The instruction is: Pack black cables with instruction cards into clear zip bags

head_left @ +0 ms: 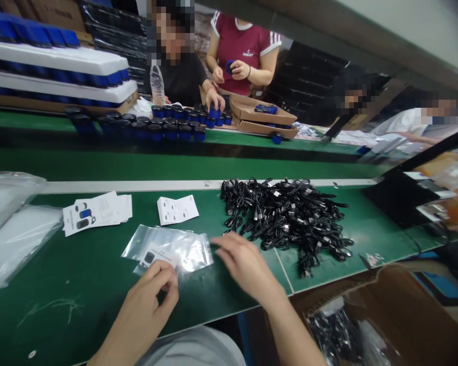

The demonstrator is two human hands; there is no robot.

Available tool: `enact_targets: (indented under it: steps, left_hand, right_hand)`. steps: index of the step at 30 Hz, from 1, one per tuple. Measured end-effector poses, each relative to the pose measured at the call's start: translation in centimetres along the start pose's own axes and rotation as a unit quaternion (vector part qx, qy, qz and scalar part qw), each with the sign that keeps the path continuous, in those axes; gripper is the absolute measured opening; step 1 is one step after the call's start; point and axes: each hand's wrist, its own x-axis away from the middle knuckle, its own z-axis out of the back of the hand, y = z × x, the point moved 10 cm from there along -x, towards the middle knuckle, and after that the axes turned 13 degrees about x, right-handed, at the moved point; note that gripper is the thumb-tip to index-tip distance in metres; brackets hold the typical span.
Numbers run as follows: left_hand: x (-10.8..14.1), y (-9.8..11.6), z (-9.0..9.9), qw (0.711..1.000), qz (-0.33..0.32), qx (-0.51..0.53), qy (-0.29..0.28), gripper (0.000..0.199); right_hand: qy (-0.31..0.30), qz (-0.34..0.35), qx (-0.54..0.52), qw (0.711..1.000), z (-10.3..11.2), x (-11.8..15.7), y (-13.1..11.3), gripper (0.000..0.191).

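Observation:
My left hand (154, 290) is closed in a pinch at the lower edge of a small printed leaflet (161, 255). The leaflet lies over or inside transparent plastic bags (193, 249) spread on the green bench; I cannot tell which. My right hand (246, 262) reaches in with stretched fingers, close to the right edge of the bags and holding nothing visible. Behind the bags stand a folded leaflet (178, 209) and, to its left, a fanned stack of printed cards (97, 212). A heap of black coiled cables (282, 213) lies right of my right hand.
Larger plastic packs (19, 239) lie at the left. Across the bench (99, 305) are rows of blue-and-black round items (171, 131), a bottle (157, 84) and cardboard trays (263, 114). Co-workers (244, 51) handle blue items there. An open carton (397, 310) stands at the lower right.

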Motion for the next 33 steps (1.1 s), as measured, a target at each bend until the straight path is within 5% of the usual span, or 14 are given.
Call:
enact_targets:
  steps: [3, 7, 10, 13, 16, 19, 27, 33]
  left_hand:
    - [-0.8, -0.7, -0.1, 0.999, 0.020, 0.026, 0.008, 0.026]
    - [-1.2, -0.9, -0.2, 0.999, 0.026, 0.036, 0.012, 0.025]
    - [-1.2, -0.9, -0.1, 0.999, 0.036, 0.034, 0.011, 0.025]
    - [-1.1, -1.0, -0.1, 0.999, 0.044, 0.026, 0.008, 0.026]
    - [-1.2, -0.9, -0.2, 0.999, 0.039, 0.011, 0.005, 0.025]
    - [-1.2, -1.0, -0.3, 0.999, 0.036, 0.014, 0.010, 0.022]
    - [0.1, -1.2, 0.8, 0.995, 0.027, 0.016, 0.097, 0.024]
    - [0.8, 0.2, 1.6, 0.989, -0.042, -0.062, 0.129, 0.021]
  right_hand:
    - [0.033, -0.072, 0.240, 0.968, 1.9, -0.1, 4.7, 0.029]
    - [0.021, -0.027, 0.250, 0.968, 1.3, -0.8, 6.0, 0.019]
    - [0.061, 0.006, 0.161, 0.985, 1.3, -0.3, 4.2, 0.014]
    - [0.084, -0.029, -0.150, 0.985, 0.5, 1.1, 2.0, 0.012]
    - [-0.107, -0.043, -0.393, 0.912, -4.9, 2.3, -2.7, 0.017]
    - [-0.156, -0.037, -0.365, 0.917, -6.6, 2.5, -5.0, 0.022]
    - [-0.070, -0.020, -0.151, 0.986, -5.2, 1.4, -5.1, 0.026]
    - [-0.122, 0.047, -0.157, 0.979, -4.9, 1.7, -6.7, 0.041]
